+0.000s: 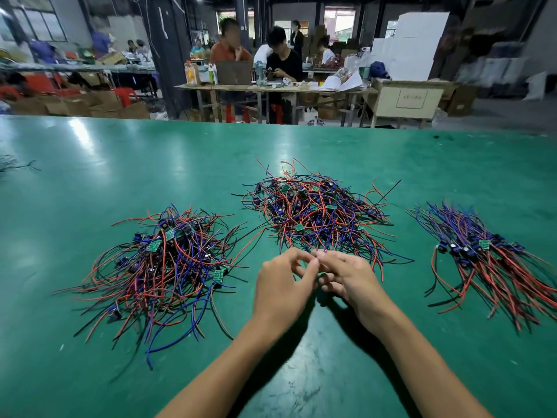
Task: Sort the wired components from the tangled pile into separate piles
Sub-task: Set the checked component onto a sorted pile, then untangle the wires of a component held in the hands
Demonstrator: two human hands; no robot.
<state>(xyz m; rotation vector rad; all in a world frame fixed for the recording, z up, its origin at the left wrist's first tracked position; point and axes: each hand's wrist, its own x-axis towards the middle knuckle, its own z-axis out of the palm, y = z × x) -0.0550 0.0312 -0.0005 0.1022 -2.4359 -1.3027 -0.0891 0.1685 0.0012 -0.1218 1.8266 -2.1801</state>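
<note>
Three heaps of small green circuit boards with red, blue and black wires lie on the green table (120,164). The tangled pile (313,211) sits in the middle, just beyond my hands. A loose, messy pile (162,267) lies to the left. On the right, a combed pile (482,254) has its wires running the same way. My left hand (281,285) and my right hand (346,279) meet fingertip to fingertip at the near edge of the tangled pile. Their fingers are curled and seem to pinch wire ends there; the wires between the fingertips are mostly hidden.
A few stray black wires (18,165) lie at the table's far left edge. Beyond the table's far edge stand other workbenches (271,87) with seated people, cardboard boxes and red stools. Bare green table surface lies in front of me, between my forearms.
</note>
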